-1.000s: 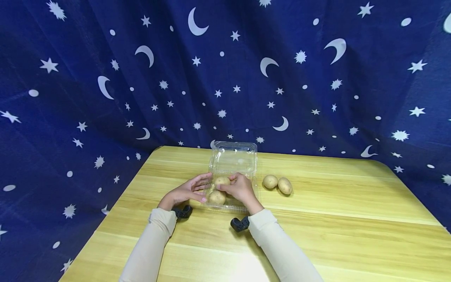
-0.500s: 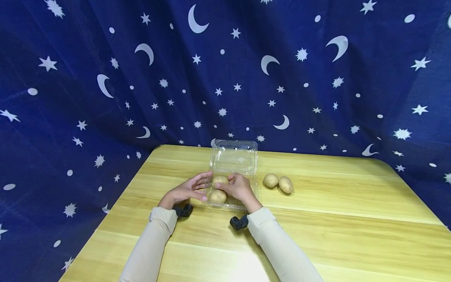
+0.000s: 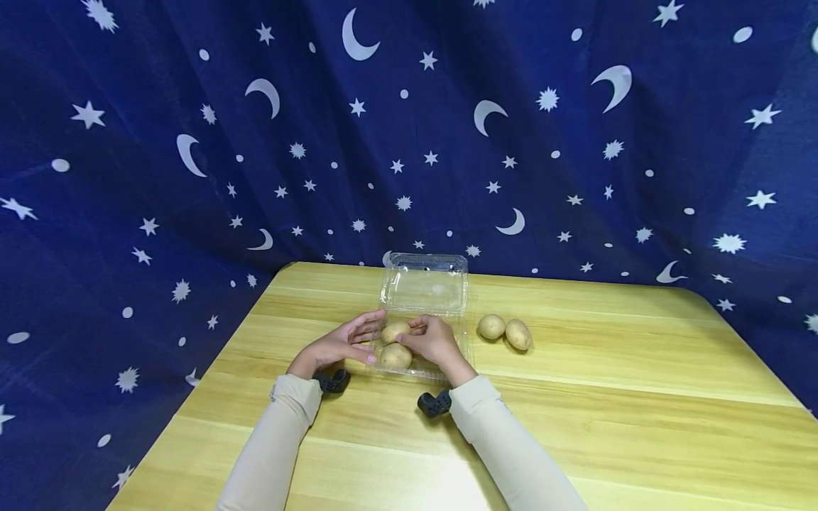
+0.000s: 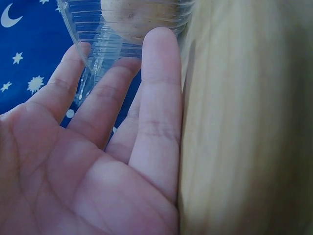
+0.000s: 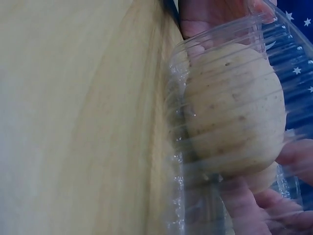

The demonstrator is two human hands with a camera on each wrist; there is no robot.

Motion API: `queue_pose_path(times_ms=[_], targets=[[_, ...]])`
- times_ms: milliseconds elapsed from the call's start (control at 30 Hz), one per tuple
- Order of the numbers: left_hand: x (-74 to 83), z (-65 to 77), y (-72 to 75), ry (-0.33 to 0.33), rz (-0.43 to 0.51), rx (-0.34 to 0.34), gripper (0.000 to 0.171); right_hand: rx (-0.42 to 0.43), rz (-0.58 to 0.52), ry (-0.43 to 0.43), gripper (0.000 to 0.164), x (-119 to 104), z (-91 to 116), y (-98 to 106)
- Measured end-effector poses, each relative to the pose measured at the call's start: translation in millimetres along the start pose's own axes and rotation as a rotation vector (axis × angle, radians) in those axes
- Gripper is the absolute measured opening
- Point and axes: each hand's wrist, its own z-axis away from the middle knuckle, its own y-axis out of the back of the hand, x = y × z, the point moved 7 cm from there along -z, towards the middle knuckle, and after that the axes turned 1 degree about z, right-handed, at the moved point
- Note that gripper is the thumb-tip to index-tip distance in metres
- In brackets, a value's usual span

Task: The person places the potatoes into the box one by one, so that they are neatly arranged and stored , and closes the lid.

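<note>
Plastic container, four visible potatoes, two hands

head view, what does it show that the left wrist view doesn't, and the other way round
Only the head view: the right hand, a round potato and a longer potato outside the clear container. Only the left wrist view: the creased palm of the left hand. Both: that hand, the container, a potato inside it, the wooden table and the blue cloth.

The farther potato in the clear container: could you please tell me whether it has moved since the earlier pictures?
Yes: in the head view, the farther potato has shifted slightly left, toward the left hand, judged against the open lid.
</note>
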Motion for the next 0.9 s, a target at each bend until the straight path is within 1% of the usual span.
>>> queue_pose_path(times_ms=[233,400,533,733,900], targets=[[0.5,-0.4,-1.0,0.003,-0.002,0.007,0.105,0.026,0.003,0.021,0.036,0.8,0.6,2.7],[1.3,-0.5,-1.7,0.002,-0.004,0.007,0.106,0.033,-0.050,0.028,0.032,0.7,1.9,4.2],[1.0,-0.5,-1.5,0.003,-0.003,0.007,0.106,0.015,-0.112,0.025,0.030,-0.8,3.5,4.9],[-0.1,-0.7,-0.9,0.007,-0.007,0.007,0.106,0.004,-0.129,0.044,0.028,-5.6,3.6,9.6],[-0.6,-0.3,-0.1,0.005,-0.005,0.002,0.107,-0.039,-0.199,0.043,0.027,-8.0,5.0,11.8]])
